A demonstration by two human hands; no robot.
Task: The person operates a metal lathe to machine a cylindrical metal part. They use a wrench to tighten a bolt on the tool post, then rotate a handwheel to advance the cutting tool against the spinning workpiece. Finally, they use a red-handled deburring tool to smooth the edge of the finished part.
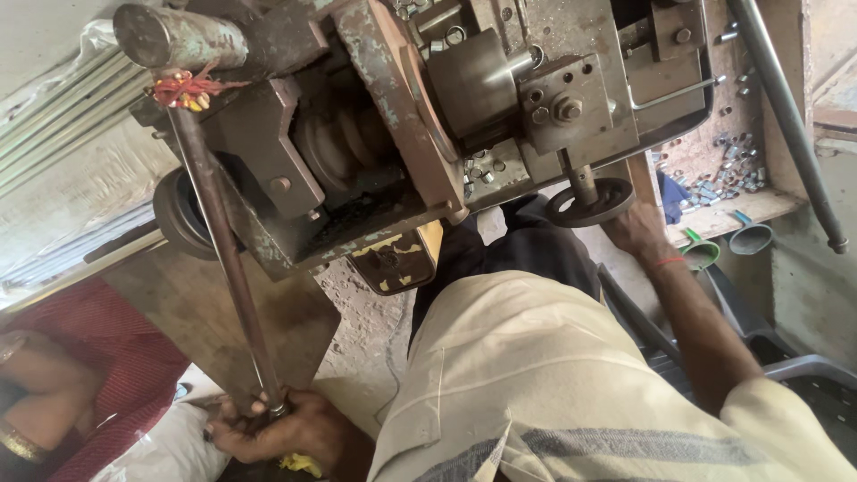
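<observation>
Left hand (277, 428) fingers wrapped round long rusty steel lever rod (223, 259), axis running up-left to machine | right hand (638, 230) gripping small black handwheel (591, 202)

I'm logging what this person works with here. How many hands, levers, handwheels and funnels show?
Hands: 2, left, right
Lever: 1
Handwheel: 1
Funnels: 2, green, grey
Total: 6
</observation>
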